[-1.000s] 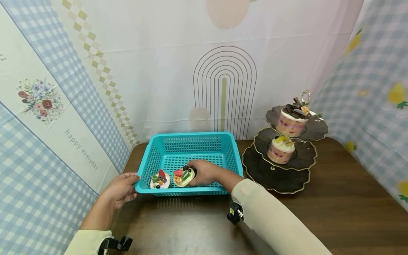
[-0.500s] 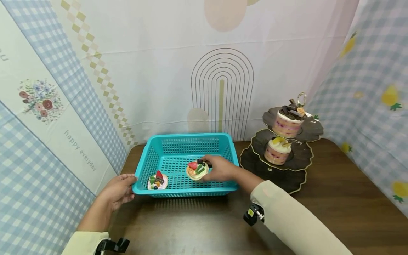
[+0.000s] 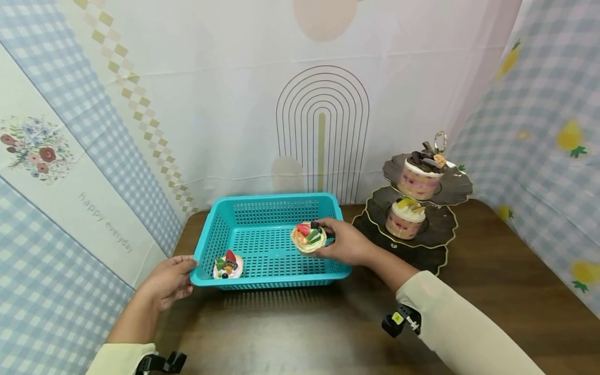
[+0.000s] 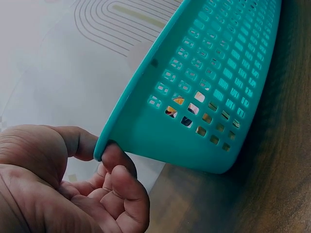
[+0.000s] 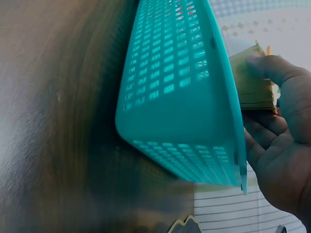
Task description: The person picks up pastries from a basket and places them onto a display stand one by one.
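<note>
In the head view my right hand point(image 3: 344, 242) grips a fruit-topped cream cupcake point(image 3: 308, 238) by its side, over the right part of a turquoise plastic basket point(image 3: 272, 282). The right wrist view shows this cupcake's pale yellow side point(image 5: 252, 80) between thumb and fingers, above the basket rim. My left hand point(image 3: 171, 281) pinches the basket's front left corner; in the left wrist view the thumb and forefinger point(image 4: 119, 158) clasp the rim. A second cupcake point(image 3: 228, 265), with a red strawberry piece and white cream, sits inside the basket's front left corner.
To the right stands a dark three-tier stand point(image 3: 442, 224) with gold scalloped edges. A chocolate-topped dessert cup point(image 3: 420, 179) is on its top tier and a lemon-topped one point(image 3: 405, 219) on the middle tier. Patterned cloths point(image 3: 234, 120) hang behind the brown wooden table point(image 3: 281, 333).
My right hand has lifted the cupcake from beside the other one and carried it rightward across the basket. The left hand keeps its hold on the basket corner.
</note>
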Demonstrator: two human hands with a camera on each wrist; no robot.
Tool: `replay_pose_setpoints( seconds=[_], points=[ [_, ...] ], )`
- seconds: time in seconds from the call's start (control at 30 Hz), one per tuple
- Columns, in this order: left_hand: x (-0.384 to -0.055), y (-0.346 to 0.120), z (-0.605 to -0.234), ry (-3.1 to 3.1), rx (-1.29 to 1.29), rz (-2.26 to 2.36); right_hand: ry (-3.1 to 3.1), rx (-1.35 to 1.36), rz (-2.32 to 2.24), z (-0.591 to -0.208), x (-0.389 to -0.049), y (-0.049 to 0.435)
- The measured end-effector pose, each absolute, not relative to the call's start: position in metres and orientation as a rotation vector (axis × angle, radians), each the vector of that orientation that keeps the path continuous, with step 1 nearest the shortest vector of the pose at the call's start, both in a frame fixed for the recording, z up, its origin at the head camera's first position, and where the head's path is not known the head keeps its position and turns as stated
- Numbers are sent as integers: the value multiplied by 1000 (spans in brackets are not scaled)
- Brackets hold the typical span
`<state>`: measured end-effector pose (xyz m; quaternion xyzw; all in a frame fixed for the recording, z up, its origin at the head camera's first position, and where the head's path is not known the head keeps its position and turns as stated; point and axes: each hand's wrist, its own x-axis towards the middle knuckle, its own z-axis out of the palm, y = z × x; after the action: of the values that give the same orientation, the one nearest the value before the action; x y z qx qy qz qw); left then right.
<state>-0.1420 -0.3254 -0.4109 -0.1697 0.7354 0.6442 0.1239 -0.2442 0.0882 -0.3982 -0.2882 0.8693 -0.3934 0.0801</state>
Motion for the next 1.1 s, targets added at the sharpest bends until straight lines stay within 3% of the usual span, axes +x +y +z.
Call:
replay_pose_setpoints(
  seconds=[0.57, 1.1],
  points=[
    [-140, -325, -413, 2138, -509, 1883, 2633, -754, -1393, -397, -226, 130],
    [-143, -325, -412, 2170, -503, 1860, 2778, -767, -1223, -396, -211, 172]
  ],
)
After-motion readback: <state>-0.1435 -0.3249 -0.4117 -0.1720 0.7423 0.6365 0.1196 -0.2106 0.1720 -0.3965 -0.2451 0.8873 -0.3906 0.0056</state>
